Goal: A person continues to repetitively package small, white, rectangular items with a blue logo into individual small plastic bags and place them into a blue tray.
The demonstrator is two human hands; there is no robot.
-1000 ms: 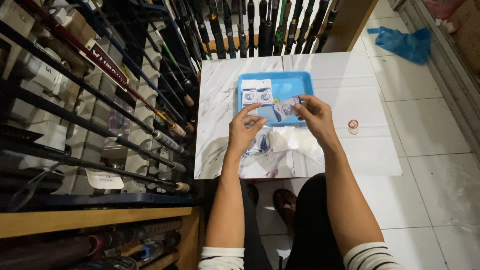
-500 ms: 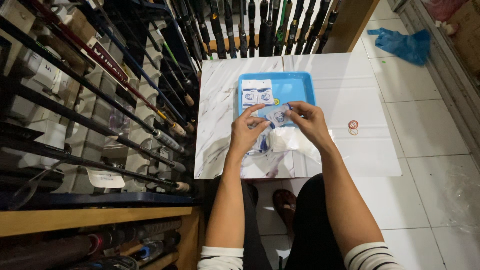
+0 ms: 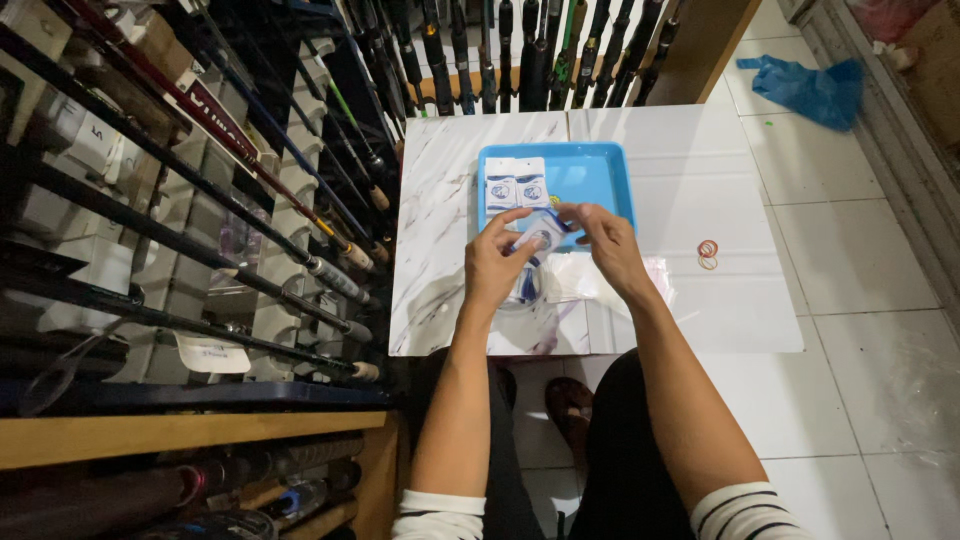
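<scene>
Bright overhead light falls on the white table (image 3: 680, 170), with soft glare; left of it the rod racks (image 3: 200, 200) sit dim, edges bowed.

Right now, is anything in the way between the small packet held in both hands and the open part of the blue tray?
Nothing visible blocks it. Both hands, left hand and right hand, hold the small packet right over the near edge of the blue tray. Two white packets lie in the tray's left part; its right part looks bare.

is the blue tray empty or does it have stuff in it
Not empty. Two small white packets lie side by side in the blue tray's back left corner; the rest of its floor shows bare blue.
</scene>
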